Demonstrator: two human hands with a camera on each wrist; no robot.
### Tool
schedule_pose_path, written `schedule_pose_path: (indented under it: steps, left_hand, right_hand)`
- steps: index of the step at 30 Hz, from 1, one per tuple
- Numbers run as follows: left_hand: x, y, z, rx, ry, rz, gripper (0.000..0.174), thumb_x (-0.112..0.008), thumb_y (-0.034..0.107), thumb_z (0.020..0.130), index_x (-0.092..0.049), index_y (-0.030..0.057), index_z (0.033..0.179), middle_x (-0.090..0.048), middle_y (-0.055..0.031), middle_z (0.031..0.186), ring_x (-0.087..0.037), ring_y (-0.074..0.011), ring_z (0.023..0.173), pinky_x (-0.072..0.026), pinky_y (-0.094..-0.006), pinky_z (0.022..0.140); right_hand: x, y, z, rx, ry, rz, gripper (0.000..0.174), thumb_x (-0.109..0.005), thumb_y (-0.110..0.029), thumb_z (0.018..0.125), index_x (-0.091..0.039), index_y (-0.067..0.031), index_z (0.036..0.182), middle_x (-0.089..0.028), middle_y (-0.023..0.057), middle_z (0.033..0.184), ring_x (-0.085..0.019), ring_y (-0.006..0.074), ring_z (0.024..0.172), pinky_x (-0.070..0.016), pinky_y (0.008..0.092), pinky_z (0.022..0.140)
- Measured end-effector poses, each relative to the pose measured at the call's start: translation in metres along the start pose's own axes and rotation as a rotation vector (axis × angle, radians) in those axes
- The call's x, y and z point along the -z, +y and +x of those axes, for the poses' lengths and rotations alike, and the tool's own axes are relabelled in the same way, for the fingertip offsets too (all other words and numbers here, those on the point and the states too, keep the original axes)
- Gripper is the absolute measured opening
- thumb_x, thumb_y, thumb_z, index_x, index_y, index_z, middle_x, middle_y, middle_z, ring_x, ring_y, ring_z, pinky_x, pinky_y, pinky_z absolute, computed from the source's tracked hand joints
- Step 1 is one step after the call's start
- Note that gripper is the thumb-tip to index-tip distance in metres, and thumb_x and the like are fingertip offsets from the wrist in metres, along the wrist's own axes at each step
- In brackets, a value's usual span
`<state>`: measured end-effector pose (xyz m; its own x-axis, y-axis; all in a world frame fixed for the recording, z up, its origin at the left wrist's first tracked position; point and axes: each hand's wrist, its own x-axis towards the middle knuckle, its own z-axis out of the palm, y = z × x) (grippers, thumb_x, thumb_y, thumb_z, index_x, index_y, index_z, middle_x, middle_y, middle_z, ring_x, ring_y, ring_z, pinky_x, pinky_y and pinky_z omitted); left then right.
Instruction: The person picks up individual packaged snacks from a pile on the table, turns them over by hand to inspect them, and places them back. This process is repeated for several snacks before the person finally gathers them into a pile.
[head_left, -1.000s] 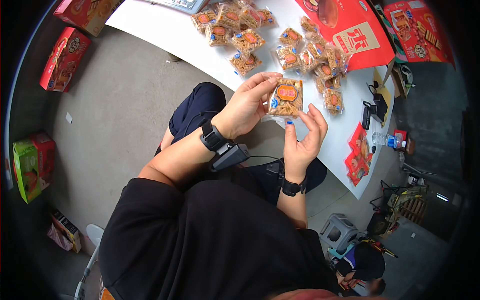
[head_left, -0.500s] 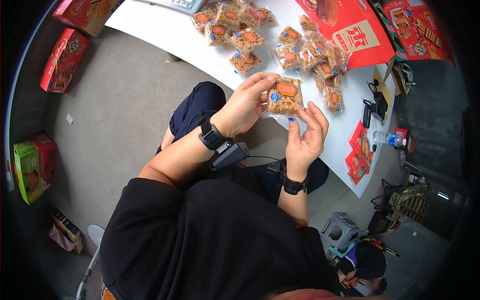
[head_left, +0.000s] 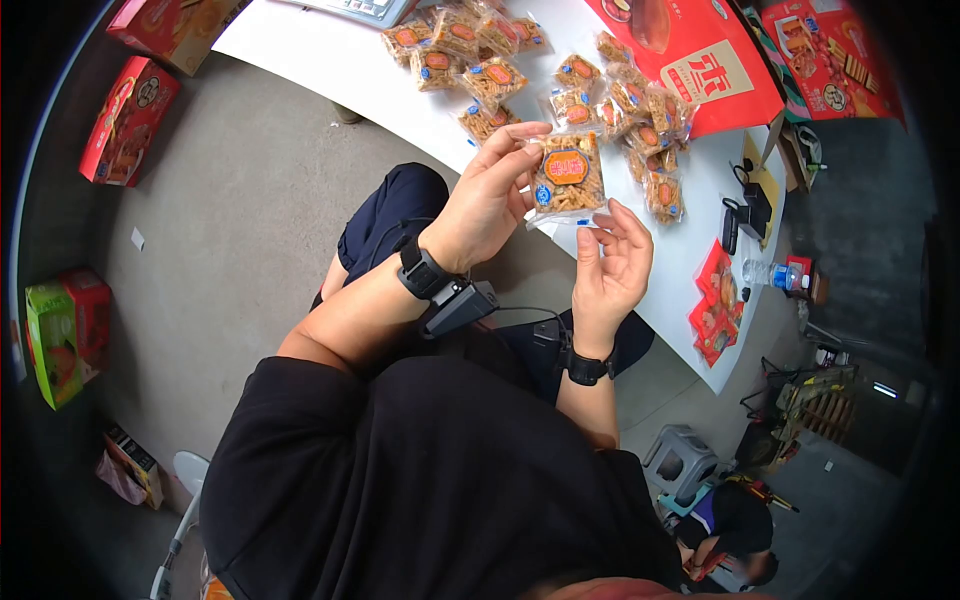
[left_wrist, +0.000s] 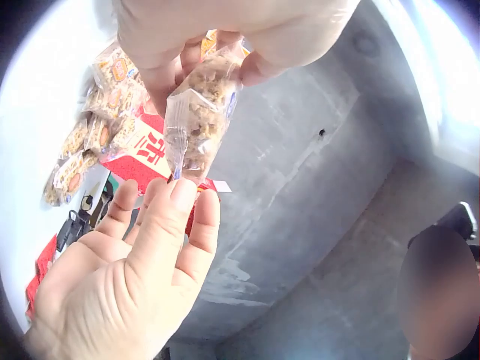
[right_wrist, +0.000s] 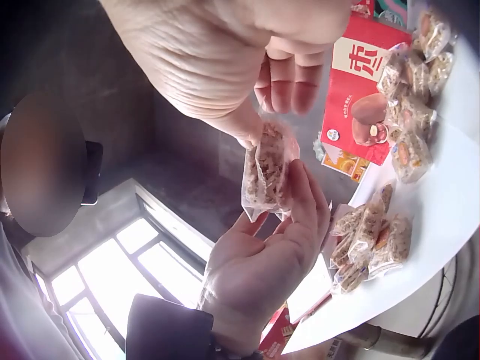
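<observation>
In the head view, my left hand (head_left: 482, 205) grips the upper left side of a square wrapped snack cake (head_left: 567, 188), thumb on its face. The clear wrapper carries an orange label and a small blue mark. At the lower right corner, my right hand (head_left: 612, 265) pinches the wrapper edge between thumb and fingertips. The left wrist view has the snack cake (left_wrist: 204, 112) side on, its clear wrapper end reaching the right thumb. From the right wrist, the snack cake (right_wrist: 268, 169) stands between both hands, with more of the right fingers spread apart behind it.
Similar snack cakes lie in two heaps, a left heap (head_left: 460, 45) and a right heap (head_left: 640, 110), on the white table (head_left: 330, 50). A red bag (head_left: 700, 60) lies behind them. Red packets (head_left: 714, 305) and a water bottle (head_left: 775, 274) are to the right. Boxes (head_left: 130, 120) stand at left.
Both hands have kept their hold. The snack cake has tilted back and forth and moved slightly up the head view toward the table, its label now facing more squarely to the camera.
</observation>
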<state>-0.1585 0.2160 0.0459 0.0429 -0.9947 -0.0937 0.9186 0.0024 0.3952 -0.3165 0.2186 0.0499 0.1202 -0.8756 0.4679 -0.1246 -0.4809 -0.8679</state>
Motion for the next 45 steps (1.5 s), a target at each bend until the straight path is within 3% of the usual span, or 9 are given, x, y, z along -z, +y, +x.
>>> schedule_pose_path:
  steps: [8,10,16,23,26,28,31,38,45]
  left_hand:
    - [0.002,0.002,-0.009,-0.008,-0.044,0.014,0.025,-0.048,0.013,0.098,-0.053,0.0062,0.122,-0.058,-0.0014,0.113,-0.058,-0.0056,0.101,-0.0467,-0.0204,0.084]
    - [0.003,0.000,-0.007,-0.010,0.049,-0.004,0.022,-0.049,0.015,0.098,-0.052,0.0068,0.118,-0.061,-0.0029,0.103,-0.061,-0.0110,0.095,-0.0505,-0.0294,0.085]
    - [0.006,-0.001,-0.009,0.067,0.125,0.095,0.021,-0.053,0.021,0.097,-0.053,0.0068,0.112,-0.060,0.0012,0.089,-0.060,-0.0062,0.083,-0.0509,-0.0275,0.080]
    - [0.001,0.003,-0.013,0.106,0.168,0.080,0.023,-0.056,0.026,0.096,-0.054,0.0072,0.109,-0.059,-0.0001,0.094,-0.058,-0.0067,0.082,-0.0476,-0.0235,0.075]
    - [0.003,0.005,-0.014,0.167,0.145,0.061,0.024,-0.056,0.029,0.096,-0.055,0.0080,0.108,-0.059,-0.0012,0.101,-0.058,-0.0093,0.084,-0.0465,-0.0249,0.075]
    - [0.004,0.005,-0.014,0.184,0.158,0.184,0.024,-0.049,0.028,0.099,-0.056,0.0077,0.108,-0.061,-0.0017,0.104,-0.060,-0.0110,0.089,-0.0472,-0.0247,0.075]
    - [0.007,0.004,-0.014,0.172,0.147,0.255,0.023,-0.052,0.029,0.098,-0.057,0.0083,0.106,-0.060,-0.0005,0.103,-0.059,-0.0094,0.086,-0.0455,-0.0231,0.071]
    - [0.013,0.004,-0.012,0.114,0.122,0.380,0.018,-0.062,0.023,0.093,-0.060,0.0088,0.104,-0.059,0.0021,0.097,-0.056,-0.0060,0.081,-0.0444,-0.0213,0.068]
    - [0.014,0.004,-0.009,0.099,0.109,0.439,0.021,-0.063,0.024,0.092,-0.060,0.0080,0.105,-0.059,0.0025,0.096,-0.054,-0.0048,0.079,-0.0432,-0.0204,0.067]
  right_hand:
    - [0.000,-0.003,-0.009,-0.066,0.009,-0.003,0.031,-0.064,0.005,0.086,-0.054,0.0032,0.115,-0.056,0.0121,0.112,-0.060,0.0155,0.090,-0.0523,0.0261,0.076]
    - [0.000,-0.008,-0.008,0.025,-0.016,-0.107,0.030,-0.065,0.006,0.084,-0.057,0.0016,0.112,-0.057,0.0117,0.109,-0.060,0.0162,0.090,-0.0529,0.0263,0.074]
    - [0.000,-0.011,-0.006,0.133,0.007,-0.303,0.023,-0.070,0.005,0.079,-0.064,-0.0014,0.100,-0.058,0.0119,0.106,-0.060,0.0195,0.089,-0.0530,0.0295,0.073]
    - [0.000,-0.014,0.003,0.271,0.032,-0.500,0.018,-0.072,0.000,0.079,-0.064,-0.0018,0.096,-0.058,0.0116,0.106,-0.060,0.0221,0.091,-0.0496,0.0312,0.080]
    - [-0.001,-0.010,0.004,0.187,0.035,-0.307,0.014,-0.068,-0.002,0.084,-0.060,-0.0004,0.095,-0.058,0.0112,0.107,-0.059,0.0196,0.090,-0.0484,0.0292,0.082]
    - [-0.002,-0.013,0.005,-0.153,0.074,0.150,0.010,-0.062,-0.004,0.090,-0.055,-0.0005,0.097,-0.057,0.0100,0.108,-0.058,0.0154,0.088,-0.0484,0.0282,0.081]
    - [0.007,-0.005,0.009,-0.321,0.106,0.482,0.007,-0.057,-0.005,0.094,-0.053,-0.0017,0.100,-0.058,0.0081,0.107,-0.057,0.0116,0.088,-0.0481,0.0265,0.078]
    - [0.014,0.002,0.013,-0.587,0.164,0.729,0.006,-0.053,-0.010,0.097,-0.056,-0.0064,0.101,-0.063,0.0029,0.098,-0.058,0.0106,0.088,-0.0455,0.0263,0.077]
    - [0.016,0.006,0.011,-0.608,0.140,0.790,0.005,-0.054,-0.010,0.096,-0.058,-0.0077,0.099,-0.063,0.0029,0.098,-0.058,0.0104,0.088,-0.0454,0.0262,0.077]
